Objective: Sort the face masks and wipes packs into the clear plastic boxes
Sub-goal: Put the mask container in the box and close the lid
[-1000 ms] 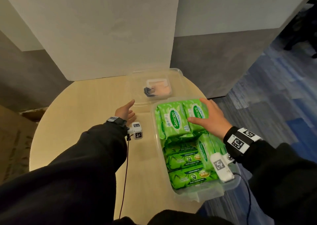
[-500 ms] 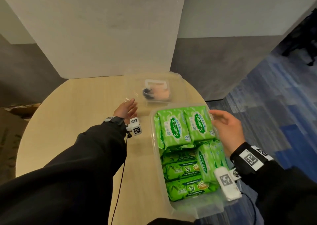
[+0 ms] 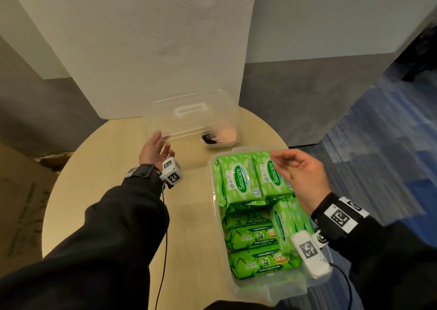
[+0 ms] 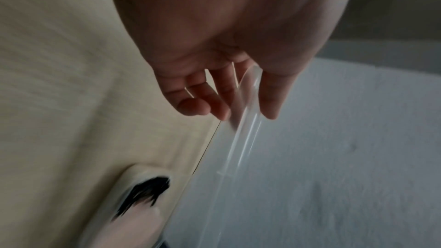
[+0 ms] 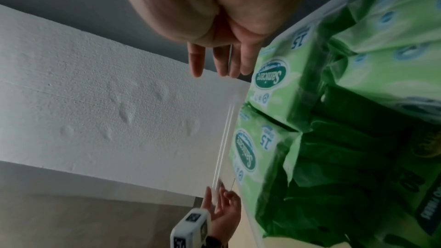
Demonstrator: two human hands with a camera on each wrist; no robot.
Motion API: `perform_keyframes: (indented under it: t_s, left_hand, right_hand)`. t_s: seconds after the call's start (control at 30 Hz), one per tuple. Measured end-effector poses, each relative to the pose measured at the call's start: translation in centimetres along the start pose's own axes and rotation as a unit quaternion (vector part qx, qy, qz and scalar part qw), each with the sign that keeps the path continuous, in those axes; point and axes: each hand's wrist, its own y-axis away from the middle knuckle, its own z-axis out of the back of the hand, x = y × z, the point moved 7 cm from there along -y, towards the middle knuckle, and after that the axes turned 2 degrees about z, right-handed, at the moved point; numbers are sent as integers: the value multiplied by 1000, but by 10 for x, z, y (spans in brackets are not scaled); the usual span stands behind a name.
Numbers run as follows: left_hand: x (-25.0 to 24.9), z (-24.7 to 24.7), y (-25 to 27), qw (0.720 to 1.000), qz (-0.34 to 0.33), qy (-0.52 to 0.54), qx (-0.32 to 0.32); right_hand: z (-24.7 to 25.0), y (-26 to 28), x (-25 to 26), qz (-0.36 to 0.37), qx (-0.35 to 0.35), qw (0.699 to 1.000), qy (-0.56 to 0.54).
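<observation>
Two clear boxes stand on the round table. The near box (image 3: 212, 192) is packed with green wipes packs (image 3: 238, 182) (image 5: 269, 76). The small far box (image 3: 234, 141) holds pink face masks (image 3: 225, 133) (image 4: 133, 223) with black ear loops. Its clear lid (image 3: 189, 120) (image 4: 241, 139) is raised and tilted above it. My left hand (image 3: 156, 144) (image 4: 243, 105) pinches the lid's left rim between thumb and fingers. My right hand (image 3: 283, 165) (image 5: 219, 63) hovers over the far right wipes pack, fingers relaxed and holding nothing.
The light wooden table (image 3: 106, 167) is bare on its left half. White foam boards (image 3: 153, 49) stand right behind the far box. Blue carpet (image 3: 378, 132) lies past the table's right edge, which the near box overhangs. Cardboard (image 3: 23, 203) sits low at the left.
My left hand reached the far box, took hold of its lid and lifted it. My right hand came up off the wipes packs and turned its palm leftward.
</observation>
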Motion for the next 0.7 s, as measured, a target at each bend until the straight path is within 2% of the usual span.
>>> perform_keyframes:
  t_s: [0.13, 0.27, 0.37, 0.47, 0.53, 0.7]
  left_hand:
    - [-23, 62, 26, 997, -36, 45, -57]
    - [-19, 129, 35, 992, -33, 54, -107]
    - [-3, 156, 44, 984, -38, 89, -148]
    - [20, 161, 47, 981, -22, 104, -164]
    - [33, 153, 49, 981, 8, 106, -161]
    - [82, 109, 57, 969, 192, 100, -115]
  right_hand:
    - [-13, -16, 20, -4, 15, 1000, 5]
    - [-38, -52, 36, -35, 45, 998, 17]
    - [-65, -81, 37, -73, 76, 994, 35]
    - [-92, -104, 27, -104, 107, 987, 64]
    - [-104, -116, 18, -126, 117, 982, 81]
    - [-106, -137, -4, -192, 124, 966, 123]
